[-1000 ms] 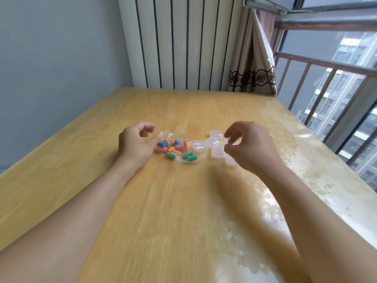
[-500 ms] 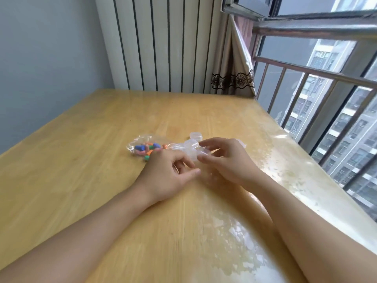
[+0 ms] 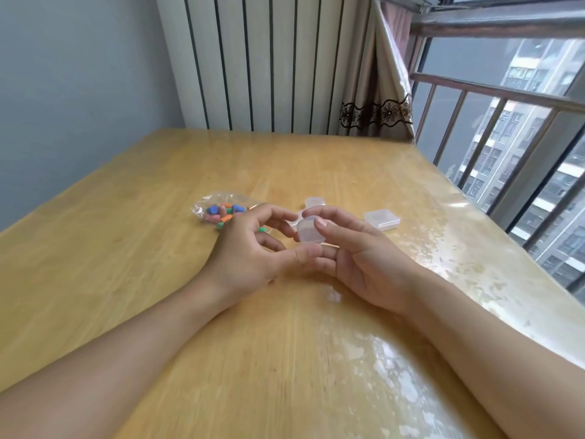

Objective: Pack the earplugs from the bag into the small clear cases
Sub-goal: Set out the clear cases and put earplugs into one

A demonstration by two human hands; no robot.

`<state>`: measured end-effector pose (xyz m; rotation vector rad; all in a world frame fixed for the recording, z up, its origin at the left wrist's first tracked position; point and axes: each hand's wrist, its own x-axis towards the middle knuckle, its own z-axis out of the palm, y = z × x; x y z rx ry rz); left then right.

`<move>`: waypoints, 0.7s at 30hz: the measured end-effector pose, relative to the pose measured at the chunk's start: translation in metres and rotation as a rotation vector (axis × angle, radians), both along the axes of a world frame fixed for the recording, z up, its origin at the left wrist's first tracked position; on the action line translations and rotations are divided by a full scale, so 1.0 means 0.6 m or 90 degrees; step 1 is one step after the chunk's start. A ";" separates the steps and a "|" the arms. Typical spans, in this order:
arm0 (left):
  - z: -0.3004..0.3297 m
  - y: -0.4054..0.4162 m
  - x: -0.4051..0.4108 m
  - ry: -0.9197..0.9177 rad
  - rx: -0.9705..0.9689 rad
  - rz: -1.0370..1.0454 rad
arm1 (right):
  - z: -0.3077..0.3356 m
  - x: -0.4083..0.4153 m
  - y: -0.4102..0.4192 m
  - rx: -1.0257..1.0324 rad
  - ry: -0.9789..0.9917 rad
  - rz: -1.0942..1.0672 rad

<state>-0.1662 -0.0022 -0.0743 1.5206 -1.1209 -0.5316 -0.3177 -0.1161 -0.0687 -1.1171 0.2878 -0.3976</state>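
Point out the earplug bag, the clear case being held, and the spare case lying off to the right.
earplug bag (image 3: 221, 210), head view, on the coloured plugs inside.
held clear case (image 3: 311, 233), head view, on its front wall.
spare case (image 3: 382, 218), head view, on its lid.

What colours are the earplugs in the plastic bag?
In the head view, the earplugs are mixed: blue, orange, pink and green, inside the clear bag.

Both hands meet, left (image 3: 250, 251) and right (image 3: 357, 258), fingers curled, pinching.

clear case (image 3: 311, 230) lifted (both hands), upright
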 end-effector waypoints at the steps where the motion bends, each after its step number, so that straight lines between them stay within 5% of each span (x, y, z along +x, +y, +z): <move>1: 0.002 0.001 -0.008 0.028 -0.007 -0.009 | -0.003 0.000 -0.001 -0.011 -0.012 -0.002; 15: 0.002 0.001 -0.013 0.186 -0.082 -0.097 | -0.009 0.001 0.000 -0.056 -0.044 -0.041; 21: 0.000 -0.002 -0.011 0.015 -0.098 -0.054 | -0.003 0.002 -0.001 -0.112 -0.008 -0.122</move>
